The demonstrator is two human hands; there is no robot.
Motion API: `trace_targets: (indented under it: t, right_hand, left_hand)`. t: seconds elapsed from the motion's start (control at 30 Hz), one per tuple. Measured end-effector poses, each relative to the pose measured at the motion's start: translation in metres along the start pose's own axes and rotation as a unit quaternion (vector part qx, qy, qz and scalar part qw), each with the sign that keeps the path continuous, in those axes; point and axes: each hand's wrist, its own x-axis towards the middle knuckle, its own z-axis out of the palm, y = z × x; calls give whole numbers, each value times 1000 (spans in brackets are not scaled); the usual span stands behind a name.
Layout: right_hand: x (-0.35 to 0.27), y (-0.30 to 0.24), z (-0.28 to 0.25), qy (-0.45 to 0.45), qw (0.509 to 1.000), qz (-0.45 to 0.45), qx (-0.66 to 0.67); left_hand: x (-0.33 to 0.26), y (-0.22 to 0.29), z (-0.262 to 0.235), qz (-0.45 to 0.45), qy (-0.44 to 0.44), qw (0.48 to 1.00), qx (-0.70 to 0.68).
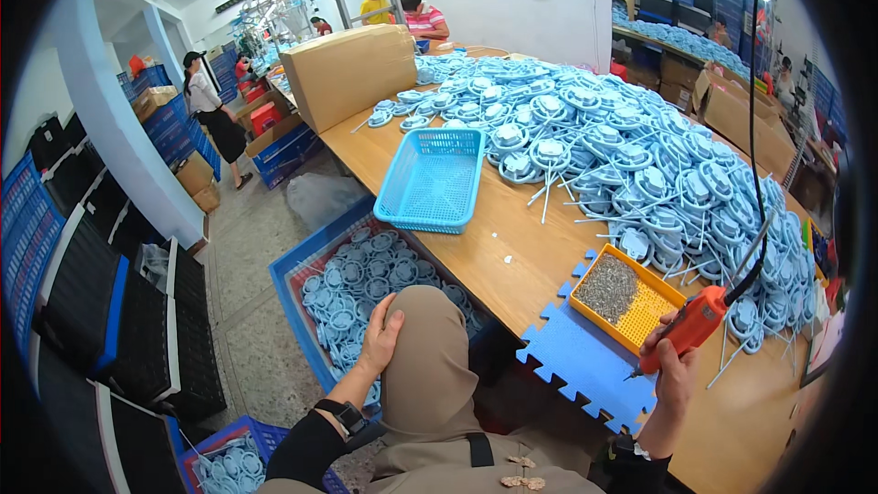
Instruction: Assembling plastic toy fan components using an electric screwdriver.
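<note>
My right hand (pixel 675 377) is closed round a red electric screwdriver (pixel 691 320), its bit pointing down and left over a blue foam mat (pixel 578 355). A dark cord runs up from the tool. Just behind the bit, a yellow tray (pixel 647 313) lies partly on the mat, with small metal screws (pixel 605 287) heaped in its left part. My left hand (pixel 377 338) holds nothing and rests on my raised knee, fingers lying over the cloth. Beyond the tray spreads a big pile of light-blue round plastic parts (pixel 594 137) with thin stems.
An unfilled blue basket (pixel 393 216) stands on the table's left side, before a cardboard box (pixel 352 73). Below the edge, a blue crate (pixel 294 311) holds more parts beside my knee. Black crates (pixel 82 311) line the left. A person (pixel 212 110) stands in the aisle; others sit farther back.
</note>
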Motion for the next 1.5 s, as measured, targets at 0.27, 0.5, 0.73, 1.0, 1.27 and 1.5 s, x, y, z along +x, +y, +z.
trace_targets:
  t: [0.27, 0.5, 0.73, 1.0, 1.27, 1.5]
  right_hand:
    - [-6, -15, -8, 26, 999, -12, -25]
    - [-7, -16, -11, 60, 997, -17, -38]
    - [0, -14, -6, 76, 996, -18, -46]
    - [2, -12, -7, 83, 995, 3, -60]
    - [4, -6, -22, 85, 993, 5, -79]
    - [17, -6, -14, 94, 991, -12, -93]
  left_hand:
    - [33, 2, 9, 3, -16, 997, 77]
    - [68, 64, 26, 120, -172, 950, 233]
    - [122, 116, 81, 332, -182, 841, 387]
    - [183, 61, 69, 235, -107, 825, 503]
    - [182, 67, 44, 381, 10, 808, 449]
    - [251, 56, -6, 341, 103, 779, 517]
